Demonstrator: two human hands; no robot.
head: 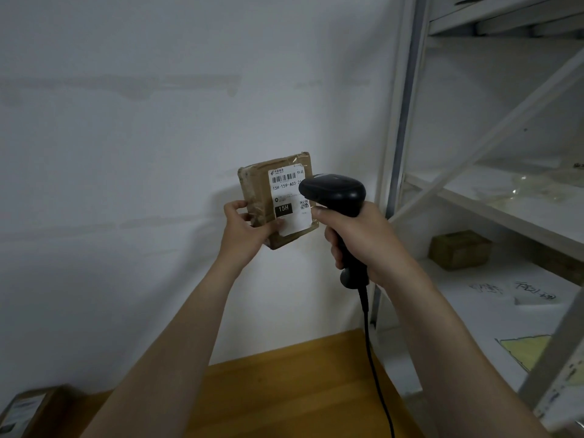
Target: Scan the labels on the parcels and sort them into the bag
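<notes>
A small brown cardboard parcel (257, 188) with a white shipping label (286, 197) is held up in front of the white wall. My left hand (245, 230) grips its lower left corner, thumb on the label side. My right hand (360, 240) grips the handle of a black barcode scanner (335, 191), whose head sits just right of the label and covers its right edge. The scanner's black cable (371, 352) hangs down over the table. No bag is in view.
A wooden table (284, 390) lies below my arms. Another labelled parcel (27, 409) sits at its left edge. A white metal shelf rack (493, 197) stands on the right, with a brown box (459, 249) on a lower shelf.
</notes>
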